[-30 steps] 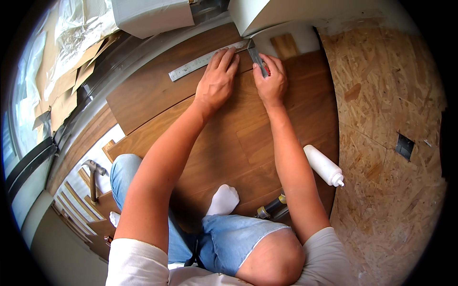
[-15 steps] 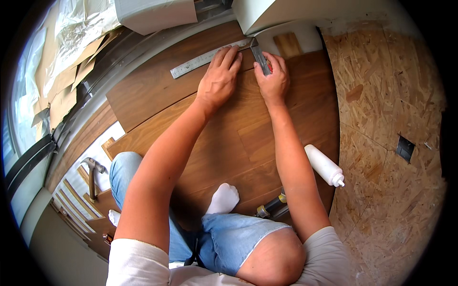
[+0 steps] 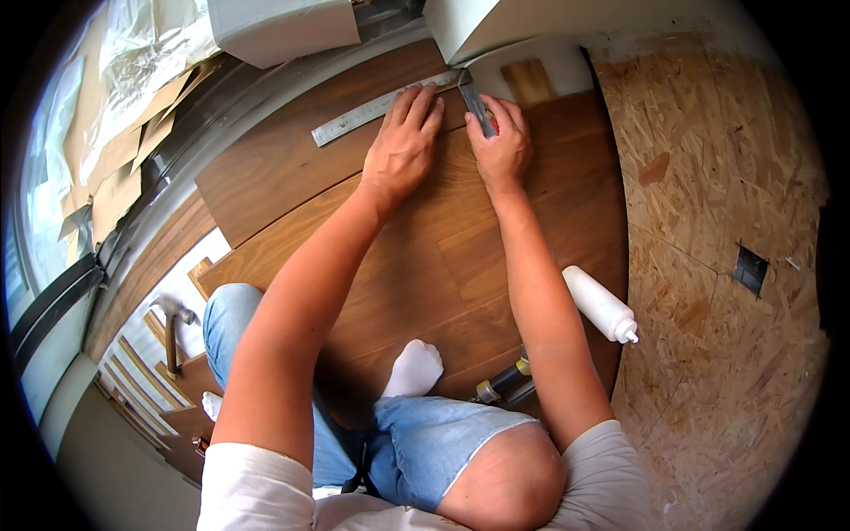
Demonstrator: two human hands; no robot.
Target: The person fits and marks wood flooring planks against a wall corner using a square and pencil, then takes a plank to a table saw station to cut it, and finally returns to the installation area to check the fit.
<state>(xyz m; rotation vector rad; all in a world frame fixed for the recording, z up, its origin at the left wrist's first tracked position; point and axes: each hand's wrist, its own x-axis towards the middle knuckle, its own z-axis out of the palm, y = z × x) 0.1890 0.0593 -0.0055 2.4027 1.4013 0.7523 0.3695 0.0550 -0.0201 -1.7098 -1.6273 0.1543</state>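
A metal square with a marked ruler blade (image 3: 347, 120) lies across a brown wood plank (image 3: 283, 150) near its far end. My left hand (image 3: 403, 146) lies on this blade, fingers stretched forward over it. At the blade's right end, the square's grey arm (image 3: 475, 104) slants toward me. My right hand (image 3: 503, 146) is closed around that arm, with the thumb along its left side. A bit of red shows between the fingers; what it belongs to I cannot make out. The right palm hides the arm's lower end.
A white squeeze bottle (image 3: 600, 303) lies beside my right forearm, near the flooring's edge. A black and yellow tool (image 3: 505, 380) is partly under that arm. The hammer (image 3: 173, 332) lies left of my knee. Bare particle board (image 3: 691, 221) stretches along the right; a white box (image 3: 283, 31) stands at the far left.
The view has shifted very slightly. Both hands keep their places on the square, and nothing else has visibly moved.
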